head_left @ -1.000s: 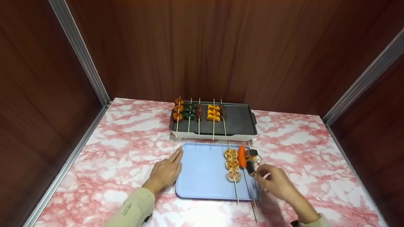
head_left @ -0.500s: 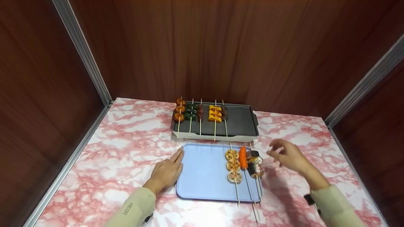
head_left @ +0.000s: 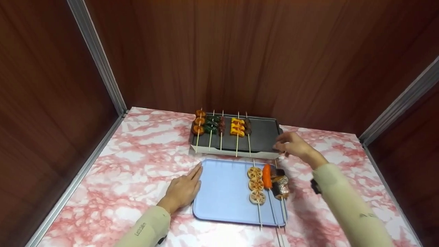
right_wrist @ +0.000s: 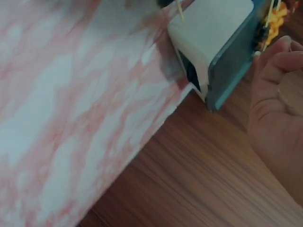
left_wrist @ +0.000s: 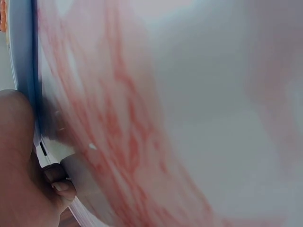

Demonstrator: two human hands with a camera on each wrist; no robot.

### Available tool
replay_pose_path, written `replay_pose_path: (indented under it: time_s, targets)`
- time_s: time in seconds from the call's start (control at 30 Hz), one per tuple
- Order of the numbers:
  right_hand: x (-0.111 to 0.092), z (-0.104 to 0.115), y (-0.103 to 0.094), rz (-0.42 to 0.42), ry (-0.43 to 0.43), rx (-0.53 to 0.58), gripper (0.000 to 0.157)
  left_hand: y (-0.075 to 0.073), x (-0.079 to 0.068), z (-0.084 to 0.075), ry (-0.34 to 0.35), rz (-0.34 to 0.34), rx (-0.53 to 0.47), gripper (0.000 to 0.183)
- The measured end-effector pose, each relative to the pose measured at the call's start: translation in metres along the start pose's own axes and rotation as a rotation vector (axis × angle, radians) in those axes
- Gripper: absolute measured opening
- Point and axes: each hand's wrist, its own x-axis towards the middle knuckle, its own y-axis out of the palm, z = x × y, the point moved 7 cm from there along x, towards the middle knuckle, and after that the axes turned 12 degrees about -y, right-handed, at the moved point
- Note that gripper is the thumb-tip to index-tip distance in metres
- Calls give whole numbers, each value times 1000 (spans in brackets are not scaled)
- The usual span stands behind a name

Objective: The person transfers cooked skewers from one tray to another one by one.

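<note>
My left hand (head_left: 181, 190) rests at the left rim of a blue tray (head_left: 223, 195), its fingers straight along the edge. Toward the tray's right side lie a lotus root skewer (head_left: 256, 185), an orange-red sausage skewer (head_left: 267, 176) and a skewer of dark and silvery chunks (head_left: 282, 187). My right hand (head_left: 293, 145) hovers by the right front corner of a black griddle (head_left: 265, 132), fingers loosely bent and holding nothing. In the right wrist view the same hand (right_wrist: 279, 109) appears beside the griddle's dark edge (right_wrist: 227, 78).
Across the griddle lie skewers of orange-brown slices (head_left: 199, 121), dark green pieces (head_left: 212, 124), reddish meat (head_left: 222, 125), yellow folded pieces (head_left: 237, 127) and dark meat (head_left: 248, 127). Brown wood-look panels (head_left: 233, 61) enclose the pink marbled table (head_left: 144, 154) behind and on both sides.
My right hand let go of the dark-and-silvery skewer, drew away to the right, then moved forward and left to the griddle's corner. My left hand has stayed at the tray's rim.
</note>
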Motion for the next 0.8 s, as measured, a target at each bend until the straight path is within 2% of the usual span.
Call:
replay_pose_path:
  time_s: [0.17, 0.33, 0.5, 0.8]
  targets:
    - [22, -13, 16, 29, 85, 109, 49, 1, 0, 3, 0, -12, 1, 55]
    - [38, -15, 35, 66, 86, 197, 36, -1, 0, 4, 26, -50, -4, 54]
    - [49, -10, 48, 47, 76, 182, 27, -3, 1, 4, 39, -72, 9, 54]
    - [64, -2, 71, -52, 80, 162, 17, -2, 0, 4, 16, -54, 5, 53]
